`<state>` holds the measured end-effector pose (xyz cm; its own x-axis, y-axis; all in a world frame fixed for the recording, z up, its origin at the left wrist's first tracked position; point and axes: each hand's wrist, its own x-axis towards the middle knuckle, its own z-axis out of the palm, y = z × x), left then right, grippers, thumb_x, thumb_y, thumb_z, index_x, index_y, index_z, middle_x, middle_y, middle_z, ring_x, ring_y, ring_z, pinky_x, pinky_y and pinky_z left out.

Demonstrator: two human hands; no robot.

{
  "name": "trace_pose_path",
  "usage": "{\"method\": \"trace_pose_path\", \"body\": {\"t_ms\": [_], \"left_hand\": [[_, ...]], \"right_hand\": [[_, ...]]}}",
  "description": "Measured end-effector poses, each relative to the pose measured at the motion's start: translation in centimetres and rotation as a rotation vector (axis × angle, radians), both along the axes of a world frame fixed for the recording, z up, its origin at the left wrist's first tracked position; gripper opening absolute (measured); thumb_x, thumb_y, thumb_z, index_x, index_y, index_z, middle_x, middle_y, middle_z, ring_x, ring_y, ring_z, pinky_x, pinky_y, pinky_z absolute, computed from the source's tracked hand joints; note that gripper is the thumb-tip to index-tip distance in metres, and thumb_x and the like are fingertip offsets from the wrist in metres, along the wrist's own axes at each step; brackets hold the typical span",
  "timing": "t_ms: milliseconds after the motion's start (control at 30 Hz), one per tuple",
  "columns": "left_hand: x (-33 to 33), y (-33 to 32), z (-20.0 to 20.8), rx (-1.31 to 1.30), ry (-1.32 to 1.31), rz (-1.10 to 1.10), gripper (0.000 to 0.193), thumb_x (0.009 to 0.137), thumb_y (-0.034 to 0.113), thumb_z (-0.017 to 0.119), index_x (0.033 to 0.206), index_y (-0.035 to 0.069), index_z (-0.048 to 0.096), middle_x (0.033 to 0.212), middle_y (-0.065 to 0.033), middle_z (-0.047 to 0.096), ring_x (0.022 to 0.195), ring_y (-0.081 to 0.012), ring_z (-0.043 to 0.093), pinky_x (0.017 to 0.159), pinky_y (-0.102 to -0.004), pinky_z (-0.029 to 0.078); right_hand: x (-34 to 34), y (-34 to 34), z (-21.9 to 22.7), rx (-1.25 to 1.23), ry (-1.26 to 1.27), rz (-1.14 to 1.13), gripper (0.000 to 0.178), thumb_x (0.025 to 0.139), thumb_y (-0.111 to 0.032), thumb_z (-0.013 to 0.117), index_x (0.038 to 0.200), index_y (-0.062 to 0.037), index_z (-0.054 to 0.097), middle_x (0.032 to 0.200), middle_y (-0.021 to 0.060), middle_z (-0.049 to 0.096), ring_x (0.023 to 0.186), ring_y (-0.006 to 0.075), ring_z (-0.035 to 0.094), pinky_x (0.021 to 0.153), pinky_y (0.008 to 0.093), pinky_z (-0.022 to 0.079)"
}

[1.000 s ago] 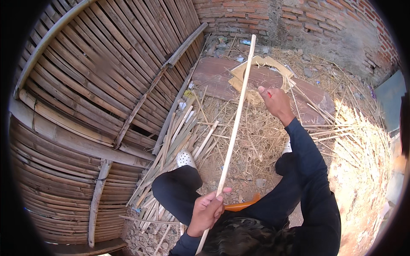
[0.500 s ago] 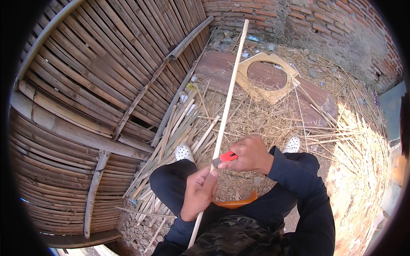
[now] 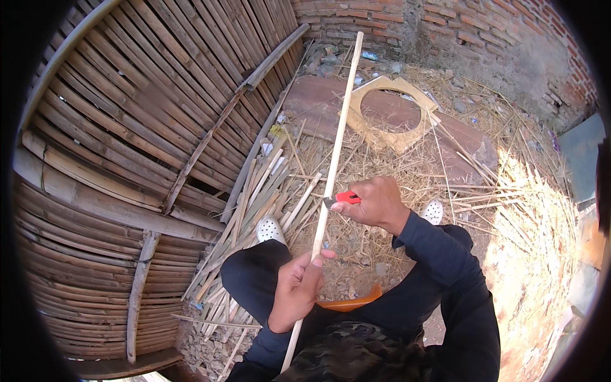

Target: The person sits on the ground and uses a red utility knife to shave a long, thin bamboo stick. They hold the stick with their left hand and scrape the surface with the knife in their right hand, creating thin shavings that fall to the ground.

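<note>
A long pale strip of wood or bamboo (image 3: 340, 135) runs from my lap up toward the brick wall. My left hand (image 3: 298, 286) is wrapped round its lower part, thumb lying along it. In my right hand (image 3: 377, 202) is a red utility knife (image 3: 347, 197), gripped by its handle. The short dark blade meets the strip a good way above my left hand. Its cutting edge is too small to make out.
Split strips (image 3: 254, 197) lie piled beside a bamboo slat wall (image 3: 146, 108) on the left. Ahead, a board with a round hole (image 3: 375, 139) rests on a brown panel (image 3: 312, 102) among shavings. A brick wall (image 3: 439, 19) stands behind. Something orange (image 3: 353, 302) lies between my legs.
My right hand and the knife have moved up along the strip, away from my left hand. The left hand keeps its hold in nearly the same place.
</note>
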<state>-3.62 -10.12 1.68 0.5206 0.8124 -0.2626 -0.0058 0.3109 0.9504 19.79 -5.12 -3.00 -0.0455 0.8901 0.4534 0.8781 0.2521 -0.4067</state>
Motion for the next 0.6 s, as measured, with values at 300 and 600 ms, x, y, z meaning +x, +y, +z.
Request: {"method": "trace_pose_path", "body": {"t_ms": [300, 600], "left_hand": [[-0.4, -0.7, 0.3, -0.008, 0.024, -0.041, 0.028, 0.1, 0.015, 0.044, 0.115, -0.004, 0.058, 0.052, 0.0061, 0.038, 0.044, -0.0012, 0.029, 0.043, -0.0187, 0.022], [-0.6, -1.2, 0.7, 0.005, 0.034, -0.04, 0.027, 0.1, 0.015, 0.045, 0.115, -0.004, 0.057, 0.053, 0.0061, 0.038, 0.045, -0.0008, 0.029, 0.044, -0.0187, 0.022]], "right_hand": [[1.3, 1.5, 0.0, 0.051, -0.014, -0.072, 0.064, 0.077, -0.071, 0.057, 0.058, -0.0106, 0.065, 0.045, 0.0088, 0.054, 0.041, 0.026, 0.058, 0.039, 0.0346, 0.042], [2.2, 2.0, 0.6, -0.013, -0.002, -0.15, 0.066, 0.078, -0.072, 0.054, 0.057, -0.0094, 0.065, 0.045, 0.0105, 0.054, 0.042, 0.028, 0.058, 0.041, 0.0392, 0.043]]}}
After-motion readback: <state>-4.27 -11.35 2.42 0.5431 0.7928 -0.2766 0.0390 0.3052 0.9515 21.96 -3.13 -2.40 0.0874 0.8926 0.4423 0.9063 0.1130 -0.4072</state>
